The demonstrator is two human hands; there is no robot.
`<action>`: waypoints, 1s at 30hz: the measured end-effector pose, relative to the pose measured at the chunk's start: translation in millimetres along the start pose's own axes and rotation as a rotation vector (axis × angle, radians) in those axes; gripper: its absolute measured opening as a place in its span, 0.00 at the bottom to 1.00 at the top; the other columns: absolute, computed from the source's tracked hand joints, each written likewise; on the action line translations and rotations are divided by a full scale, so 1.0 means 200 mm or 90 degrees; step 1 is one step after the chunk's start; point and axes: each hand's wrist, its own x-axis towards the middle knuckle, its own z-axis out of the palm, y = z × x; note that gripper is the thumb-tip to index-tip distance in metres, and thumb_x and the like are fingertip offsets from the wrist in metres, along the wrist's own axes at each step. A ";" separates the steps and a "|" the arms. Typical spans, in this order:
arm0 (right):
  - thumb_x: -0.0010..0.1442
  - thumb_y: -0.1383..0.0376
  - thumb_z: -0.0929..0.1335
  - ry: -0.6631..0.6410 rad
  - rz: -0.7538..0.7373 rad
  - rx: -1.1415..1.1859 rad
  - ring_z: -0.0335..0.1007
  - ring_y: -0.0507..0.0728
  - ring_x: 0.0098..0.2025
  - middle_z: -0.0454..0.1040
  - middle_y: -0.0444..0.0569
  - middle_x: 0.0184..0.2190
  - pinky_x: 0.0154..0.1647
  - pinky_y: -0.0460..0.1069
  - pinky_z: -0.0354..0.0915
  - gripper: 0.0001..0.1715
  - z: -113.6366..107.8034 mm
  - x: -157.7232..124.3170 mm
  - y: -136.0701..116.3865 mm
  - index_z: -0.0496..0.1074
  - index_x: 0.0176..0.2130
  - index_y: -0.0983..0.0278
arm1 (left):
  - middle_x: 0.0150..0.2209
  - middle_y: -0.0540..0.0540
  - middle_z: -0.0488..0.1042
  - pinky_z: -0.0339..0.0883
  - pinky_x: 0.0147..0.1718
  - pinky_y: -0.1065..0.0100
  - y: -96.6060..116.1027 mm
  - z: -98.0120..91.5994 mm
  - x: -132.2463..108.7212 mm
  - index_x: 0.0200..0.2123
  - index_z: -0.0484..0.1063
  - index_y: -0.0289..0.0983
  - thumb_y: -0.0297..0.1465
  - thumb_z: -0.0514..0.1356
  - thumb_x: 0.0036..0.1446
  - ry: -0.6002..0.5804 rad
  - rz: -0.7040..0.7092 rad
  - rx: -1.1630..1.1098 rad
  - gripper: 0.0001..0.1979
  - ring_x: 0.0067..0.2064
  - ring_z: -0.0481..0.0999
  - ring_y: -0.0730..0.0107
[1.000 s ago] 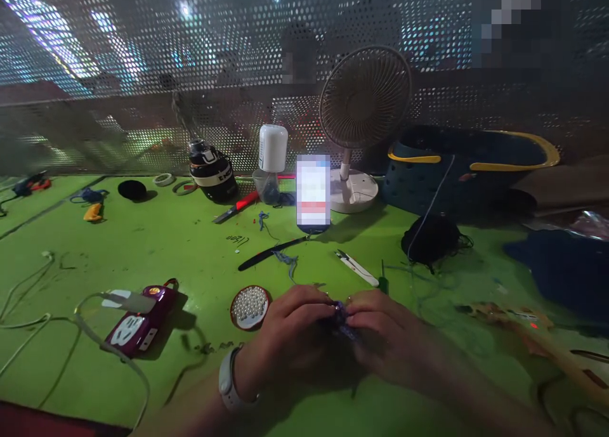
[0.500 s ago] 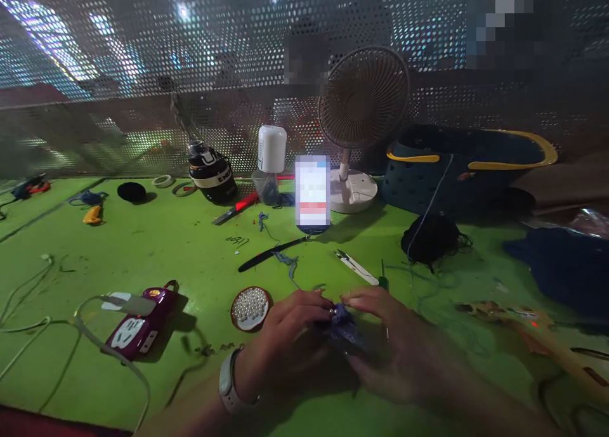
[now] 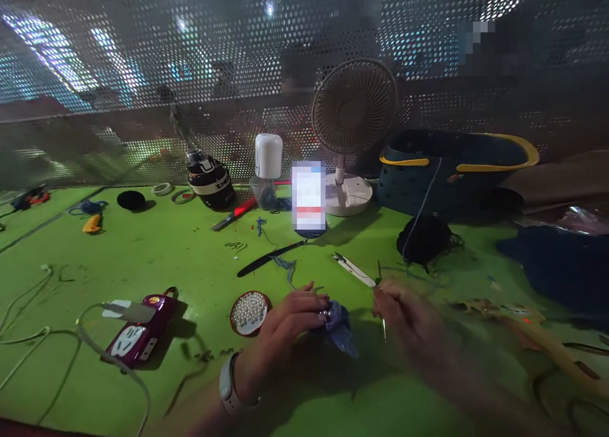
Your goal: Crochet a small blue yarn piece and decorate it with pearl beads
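Note:
My left hand [image 3: 295, 316] is closed around a small piece of blue-purple yarn work [image 3: 340, 329], with a few shiny beads at its fingertips. The piece hangs out to the right of the fingers. My right hand [image 3: 402, 310], partly blurred, has its fingertips closed on a slim crochet hook [image 3: 384, 331], whose metal end sticks out below them. White thread snips [image 3: 354, 271] lie just beyond that hand. A round dish [image 3: 231, 319] of pearl-like beads [image 3: 250, 309] sits left of my left hand.
Behind stand a phone [image 3: 308, 196], a fan [image 3: 354, 107], a black bottle [image 3: 212, 186] and a dark basket [image 3: 419, 189] with yellow handles. Black yarn [image 3: 425, 239] lies before the basket. A purple power strip [image 3: 140, 332] with cables is at left. A red-handled knife [image 3: 233, 214] lies farther back.
My right hand has let go of the yarn piece and moved right onto the crochet hook. The left hand keeps the piece in place. The view has tilted slightly.

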 end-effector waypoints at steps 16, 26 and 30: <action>0.62 0.68 0.68 -0.052 -0.097 0.069 0.71 0.56 0.44 0.73 0.47 0.42 0.45 0.51 0.68 0.13 0.02 0.01 -0.03 0.69 0.47 0.57 | 0.50 0.42 0.76 0.58 0.60 0.42 0.00 -0.01 0.01 0.51 0.67 0.41 0.23 0.62 0.56 0.015 0.040 0.049 0.19 0.54 0.74 0.59; 0.61 0.68 0.69 -0.165 -0.153 0.101 0.72 0.53 0.41 0.76 0.46 0.37 0.43 0.49 0.67 0.08 0.03 0.02 -0.03 0.73 0.43 0.59 | 0.49 0.41 0.75 0.61 0.59 0.46 0.01 0.02 0.02 0.56 0.64 0.41 0.25 0.59 0.61 -0.014 0.051 -0.028 0.20 0.53 0.73 0.61; 0.63 0.67 0.68 -0.169 -0.121 0.089 0.71 0.52 0.38 0.75 0.44 0.35 0.40 0.47 0.66 0.04 0.03 0.02 -0.04 0.73 0.40 0.59 | 0.51 0.41 0.72 0.60 0.60 0.46 0.00 0.01 0.01 0.54 0.67 0.43 0.26 0.59 0.61 -0.046 0.063 -0.022 0.18 0.54 0.72 0.60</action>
